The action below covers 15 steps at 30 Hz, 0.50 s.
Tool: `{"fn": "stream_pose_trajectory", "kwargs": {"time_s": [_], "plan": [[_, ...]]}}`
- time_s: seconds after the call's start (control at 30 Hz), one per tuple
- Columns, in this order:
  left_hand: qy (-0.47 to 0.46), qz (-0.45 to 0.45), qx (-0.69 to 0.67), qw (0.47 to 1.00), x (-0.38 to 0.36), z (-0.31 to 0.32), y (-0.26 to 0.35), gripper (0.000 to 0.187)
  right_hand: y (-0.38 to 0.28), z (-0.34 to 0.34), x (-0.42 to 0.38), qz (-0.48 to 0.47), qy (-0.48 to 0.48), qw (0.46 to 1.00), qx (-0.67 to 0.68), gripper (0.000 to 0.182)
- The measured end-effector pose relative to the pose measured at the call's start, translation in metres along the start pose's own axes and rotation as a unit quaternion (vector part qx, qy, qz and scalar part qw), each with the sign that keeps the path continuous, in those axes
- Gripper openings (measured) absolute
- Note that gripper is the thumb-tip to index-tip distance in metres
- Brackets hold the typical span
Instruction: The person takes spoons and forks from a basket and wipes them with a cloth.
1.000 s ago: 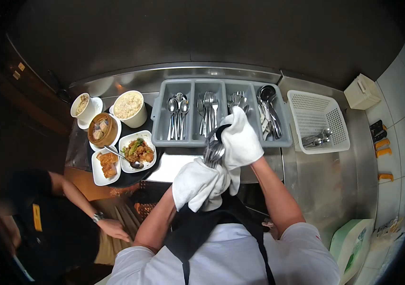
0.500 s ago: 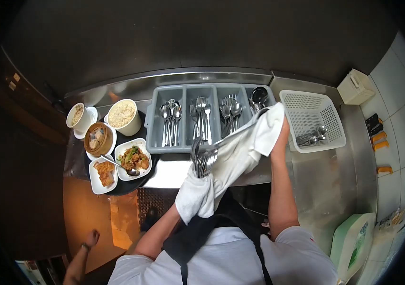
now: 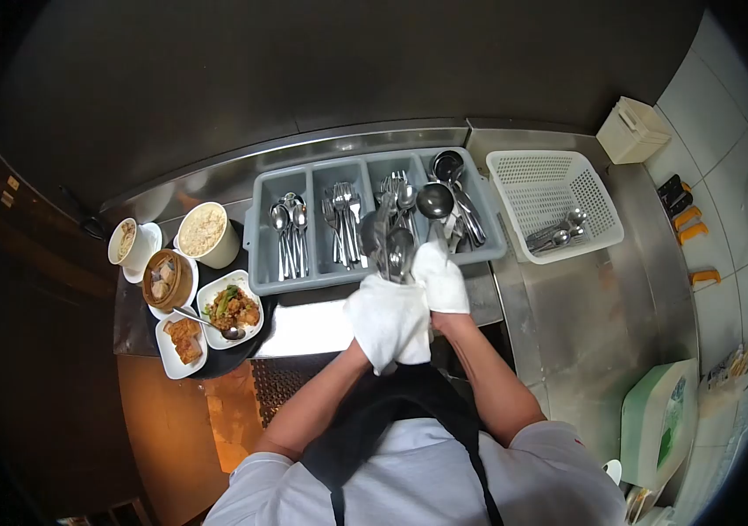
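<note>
White cloth (image 3: 391, 320) covers my left hand (image 3: 382, 307), which is closed around a bundle of metal spoons (image 3: 398, 254) standing heads up. The cloth also wraps my right hand (image 3: 444, 280), closed just beside it. A dark round ladle (image 3: 435, 200) rises above the right hand, and its handle seems to run down into the cloth. Both hands are at the front edge of a grey cutlery tray (image 3: 295, 282). Spoons (image 3: 289, 232) and forks (image 3: 343, 219) lie in its compartments. Another ladle (image 3: 446, 165) rests in the rightmost one. My fingers are hidden.
A white perforated basket (image 3: 514, 188) with several spoons (image 3: 558, 237) stands to the right. On the left, a dark tray (image 3: 233, 355) bears food dishes, including a rice tub (image 3: 207, 235) and a bamboo steamer (image 3: 170, 279). A beige container (image 3: 632, 131) sits back right.
My right hand has come down and left, next to the left hand, and the stretched cloth is now bunched. The ladle's bowl now shows. Another person's arm at lower left is out of view.
</note>
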<state>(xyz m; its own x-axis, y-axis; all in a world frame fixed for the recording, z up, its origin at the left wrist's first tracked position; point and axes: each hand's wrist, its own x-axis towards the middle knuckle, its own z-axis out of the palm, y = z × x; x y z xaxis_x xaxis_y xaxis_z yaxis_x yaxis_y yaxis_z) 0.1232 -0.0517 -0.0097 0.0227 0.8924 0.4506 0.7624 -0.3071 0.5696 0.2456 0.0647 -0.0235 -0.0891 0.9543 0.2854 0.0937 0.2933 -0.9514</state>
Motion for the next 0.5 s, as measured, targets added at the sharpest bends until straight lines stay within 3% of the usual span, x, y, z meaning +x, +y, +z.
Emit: {"fn": "stream_pose_trajectory", "kwargs": {"time_s": [0.03, 0.07, 0.1, 0.17, 0.2, 0.23, 0.3, 0.4, 0.5], "plan": [[0.020, 0.008, 0.009, 1.000, 0.006, 0.003, -0.005, 0.014, -0.006, -0.006, -0.006, -0.054, -0.082, 0.993, -0.069, 0.010], [-0.077, -0.033, 0.037, 0.996, 0.028, -0.022, 0.024, 0.014, -0.013, -0.013, -0.004, -0.103, -0.120, 0.976, -0.151, 0.007], [-0.050, -0.005, 0.051, 0.997, 0.029, -0.019, 0.024, 0.013, -0.021, -0.020, 0.000, -0.152, -0.130, 0.944, -0.264, 0.007], [0.000, 0.045, 0.075, 0.996, 0.027, -0.015, 0.030, 0.013, 0.004, -0.011, -0.002, -0.047, -0.084, 0.995, -0.012, 0.006], [-0.099, 0.000, 0.155, 0.983, 0.035, -0.015, 0.035, 0.012, 0.014, -0.013, -0.001, -0.070, -0.092, 0.993, -0.026, 0.007], [-0.093, 0.036, 0.154, 0.983, 0.040, -0.011, 0.030, 0.010, 0.017, -0.015, 0.001, -0.094, -0.099, 0.990, -0.038, 0.009], [-0.079, 0.109, 0.154, 0.979, 0.044, -0.002, 0.016, 0.008, -0.004, -0.031, 0.014, -0.276, -0.169, 0.886, -0.332, 0.016], [-0.077, 0.145, 0.091, 0.982, 0.042, -0.012, 0.012, 0.009, 0.026, -0.030, 0.029, -0.026, -0.170, 0.963, -0.206, 0.021], [-0.116, 0.119, -0.078, 0.983, 0.041, -0.030, 0.009, 0.011, -0.006, -0.028, 0.026, -0.210, -0.174, 0.937, -0.218, 0.033]]}}
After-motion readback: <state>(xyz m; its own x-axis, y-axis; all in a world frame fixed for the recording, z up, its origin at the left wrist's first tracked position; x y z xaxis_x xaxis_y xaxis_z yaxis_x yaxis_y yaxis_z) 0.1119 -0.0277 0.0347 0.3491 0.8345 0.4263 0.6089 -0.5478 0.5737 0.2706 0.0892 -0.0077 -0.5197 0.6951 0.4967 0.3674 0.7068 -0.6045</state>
